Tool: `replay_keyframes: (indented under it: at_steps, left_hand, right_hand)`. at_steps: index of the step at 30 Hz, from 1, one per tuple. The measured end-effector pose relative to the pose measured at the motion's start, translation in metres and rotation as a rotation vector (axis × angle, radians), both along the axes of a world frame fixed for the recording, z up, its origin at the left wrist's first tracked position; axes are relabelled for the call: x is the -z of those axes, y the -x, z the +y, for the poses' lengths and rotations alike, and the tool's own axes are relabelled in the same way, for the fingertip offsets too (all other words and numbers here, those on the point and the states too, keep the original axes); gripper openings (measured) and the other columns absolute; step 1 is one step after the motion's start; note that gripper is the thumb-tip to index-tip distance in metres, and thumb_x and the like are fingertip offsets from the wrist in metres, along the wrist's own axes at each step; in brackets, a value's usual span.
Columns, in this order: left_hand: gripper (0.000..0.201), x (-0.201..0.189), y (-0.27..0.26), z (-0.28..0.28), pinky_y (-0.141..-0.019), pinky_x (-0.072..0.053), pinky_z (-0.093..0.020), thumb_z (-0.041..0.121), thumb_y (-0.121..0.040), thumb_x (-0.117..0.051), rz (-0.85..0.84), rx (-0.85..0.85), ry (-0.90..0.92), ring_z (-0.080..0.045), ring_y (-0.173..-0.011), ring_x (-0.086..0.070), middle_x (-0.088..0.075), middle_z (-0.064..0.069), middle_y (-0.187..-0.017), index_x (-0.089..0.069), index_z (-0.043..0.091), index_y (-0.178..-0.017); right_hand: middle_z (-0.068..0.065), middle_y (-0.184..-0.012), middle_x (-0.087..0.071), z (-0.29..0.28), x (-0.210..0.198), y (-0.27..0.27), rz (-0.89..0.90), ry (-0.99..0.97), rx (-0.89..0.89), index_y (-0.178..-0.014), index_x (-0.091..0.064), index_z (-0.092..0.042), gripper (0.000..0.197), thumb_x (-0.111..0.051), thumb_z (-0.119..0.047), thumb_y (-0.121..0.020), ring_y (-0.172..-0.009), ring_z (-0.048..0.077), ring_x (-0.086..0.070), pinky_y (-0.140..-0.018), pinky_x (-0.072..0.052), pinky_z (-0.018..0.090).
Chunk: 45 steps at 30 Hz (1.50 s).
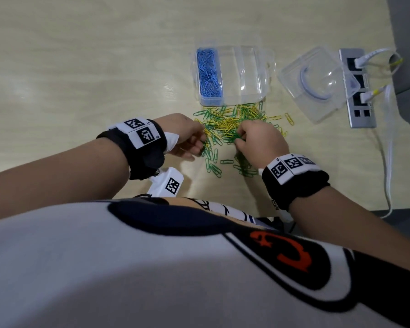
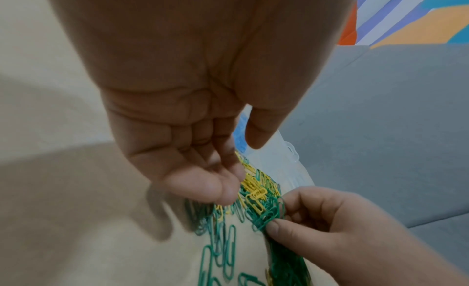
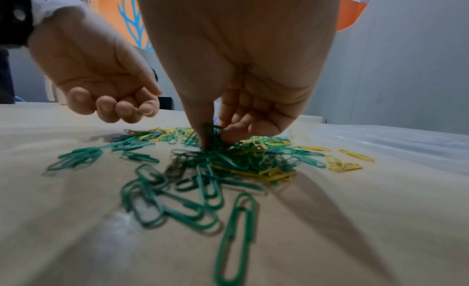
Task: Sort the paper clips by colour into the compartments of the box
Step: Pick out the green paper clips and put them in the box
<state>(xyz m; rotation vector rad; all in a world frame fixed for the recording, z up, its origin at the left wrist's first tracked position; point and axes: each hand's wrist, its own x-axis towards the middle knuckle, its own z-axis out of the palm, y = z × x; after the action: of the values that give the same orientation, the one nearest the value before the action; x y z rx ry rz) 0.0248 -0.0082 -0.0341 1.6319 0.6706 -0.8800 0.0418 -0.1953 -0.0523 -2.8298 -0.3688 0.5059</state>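
A clear compartment box (image 1: pixel 243 74) stands on the table, its left compartment full of blue paper clips (image 1: pixel 208 72); the other compartments look bare. In front of it lies a mixed pile of green and yellow clips (image 1: pixel 232 123). My right hand (image 1: pixel 240 138) reaches down into the pile and pinches a bunch of green clips (image 3: pixel 212 130) between thumb and fingers (image 2: pixel 276 226). At the pile's left edge my left hand (image 1: pixel 199 143) hovers with loosely curled fingers (image 3: pixel 121 107) and nothing visible in it.
The box's clear lid (image 1: pixel 317 84) lies to the right of the box. Beyond it a grey power strip (image 1: pixel 357 91) with white cables sits near the table's right edge. Loose green clips (image 3: pixel 236 230) trail toward me.
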Motion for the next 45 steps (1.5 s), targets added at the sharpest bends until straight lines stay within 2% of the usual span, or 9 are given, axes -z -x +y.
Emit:
replay_keyframes:
  at_steps: [10,15,18,25,27,31,35,42,45]
  left_hand:
    - [0.057,-0.001,-0.007,-0.017,-0.063,-0.057,-0.028,0.05,-0.1,-0.03,0.023,-0.061,0.196,-0.019,-0.068,-0.069,-0.068,-0.011,-0.081,-0.063,0.004,-0.094]
    - [0.053,-0.003,-0.009,-0.026,-0.061,-0.059,-0.034,0.051,-0.098,-0.035,0.03,-0.169,0.255,-0.029,-0.074,-0.067,-0.066,-0.015,-0.088,-0.057,0.004,-0.108]
    - [0.054,-0.002,-0.009,-0.024,-0.059,-0.058,-0.03,0.048,-0.1,-0.032,0.053,-0.173,0.271,-0.023,-0.067,-0.067,-0.065,-0.012,-0.078,-0.062,0.004,-0.091]
    - [0.045,0.001,-0.004,-0.009,-0.059,-0.057,-0.025,0.038,-0.101,-0.035,0.082,-0.147,0.296,-0.013,-0.057,-0.067,-0.067,-0.006,-0.068,-0.063,0.008,-0.081]
    - [0.035,-0.001,-0.003,-0.009,-0.059,-0.057,-0.025,0.028,-0.101,-0.039,0.079,-0.144,0.299,-0.011,-0.059,-0.067,-0.066,-0.007,-0.078,-0.063,0.009,-0.085]
    - [0.019,-0.003,-0.003,-0.007,-0.062,-0.057,-0.025,0.008,-0.097,-0.043,0.042,-0.12,0.295,-0.01,-0.062,-0.066,-0.066,-0.006,-0.082,-0.061,0.012,-0.092]
    - [0.024,-0.002,-0.003,-0.002,-0.068,-0.057,-0.027,-0.002,-0.096,-0.043,-0.009,-0.061,0.298,-0.008,-0.062,-0.065,-0.066,-0.002,-0.082,-0.059,0.015,-0.104]
    - [0.019,-0.004,-0.004,0.003,-0.062,-0.055,-0.021,0.015,-0.096,-0.046,0.034,-0.078,0.246,-0.007,-0.058,-0.058,-0.059,0.001,-0.075,-0.064,0.012,-0.09]
    - [0.024,-0.003,-0.004,0.004,-0.054,-0.052,-0.018,0.023,-0.097,-0.048,0.038,-0.054,0.222,-0.006,-0.052,-0.05,-0.053,0.002,-0.067,-0.063,0.012,-0.082]
  right_hand:
    - [0.001,-0.099,-0.067,-0.005,-0.022,-0.006,-0.099,-0.172,0.039,-0.101,-0.072,-0.019,0.02,-0.061,-0.031,-0.089,-0.089,0.02,-0.06,-0.075,-0.05,0.032]
    - [-0.006,-0.097,-0.066,0.014,-0.028,0.005,-0.005,-0.34,-0.085,-0.108,-0.07,-0.023,0.023,-0.064,-0.03,-0.086,-0.088,0.012,-0.058,-0.078,-0.046,0.027]
    - [-0.003,-0.099,-0.065,0.013,-0.025,0.003,-0.053,-0.386,0.037,-0.106,-0.07,-0.018,0.02,-0.058,-0.02,-0.089,-0.09,0.013,-0.058,-0.082,-0.048,0.029]
    - [0.0,-0.092,-0.066,-0.005,-0.012,0.001,0.037,-0.151,0.069,-0.092,-0.069,-0.017,0.018,-0.051,-0.014,-0.089,-0.083,0.017,-0.058,-0.068,-0.045,0.028]
    - [0.0,-0.091,-0.064,-0.004,-0.007,0.002,0.058,-0.091,0.043,-0.09,-0.065,-0.018,0.012,-0.058,-0.027,-0.087,-0.083,0.019,-0.057,-0.069,-0.048,0.031]
    - [-0.003,-0.104,-0.051,0.004,0.002,0.01,0.092,0.002,-0.001,-0.106,-0.052,-0.022,0.048,-0.071,-0.054,-0.075,-0.088,0.018,-0.053,-0.074,-0.048,0.034]
    - [-0.001,-0.111,-0.051,0.004,0.002,0.008,0.106,0.003,-0.011,-0.108,-0.052,-0.023,0.04,-0.074,-0.037,-0.078,-0.092,0.019,-0.053,-0.075,-0.045,0.032]
    - [0.0,-0.107,-0.055,0.006,0.002,0.006,0.042,0.021,-0.088,-0.107,-0.06,-0.021,0.033,-0.064,-0.045,-0.085,-0.094,0.021,-0.056,-0.081,-0.048,0.035]
    - [0.0,-0.102,-0.059,0.009,0.003,0.005,0.008,0.02,-0.091,-0.098,-0.062,-0.021,0.015,-0.055,-0.032,-0.092,-0.088,0.021,-0.056,-0.08,-0.048,0.037]
